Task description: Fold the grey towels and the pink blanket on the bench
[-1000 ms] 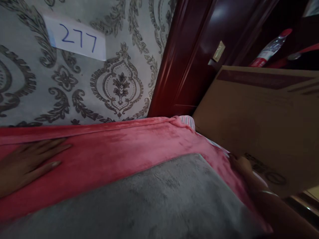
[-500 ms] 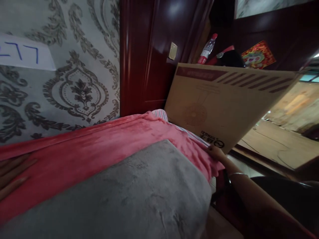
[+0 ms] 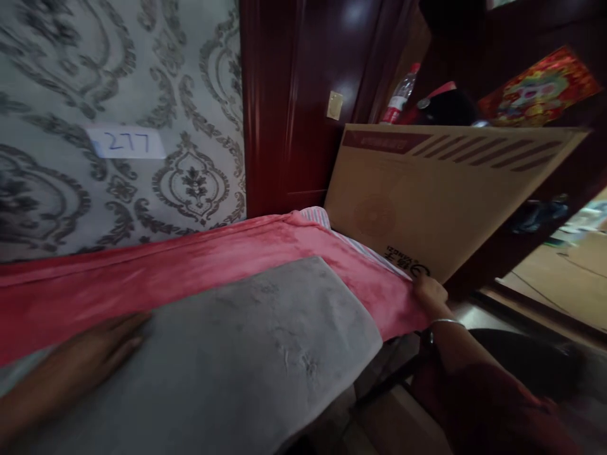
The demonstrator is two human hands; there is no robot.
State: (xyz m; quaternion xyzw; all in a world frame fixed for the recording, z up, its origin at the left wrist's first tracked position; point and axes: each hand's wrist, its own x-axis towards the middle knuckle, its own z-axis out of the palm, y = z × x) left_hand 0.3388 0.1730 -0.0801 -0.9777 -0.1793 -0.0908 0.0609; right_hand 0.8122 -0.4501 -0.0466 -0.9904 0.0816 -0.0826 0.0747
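A pink fleece blanket covers the bed, with a grey blanket spread over its near part. My left hand lies flat on the grey blanket near its left edge, fingers stretched out. My right hand, a bangle on its wrist, is closed on the pink blanket's right edge, just below the cardboard box.
A large cardboard box leans at the bed's right end. Patterned wallpaper with a paper label "277" is behind the bed. A dark red wooden door frame stands beside it. A plastic bottle and a colourful picture are behind the box.
My left hand has slid from the pink blanket onto the grey one. My right hand stays at the pink blanket's right edge. The view has swung right and pulled back.
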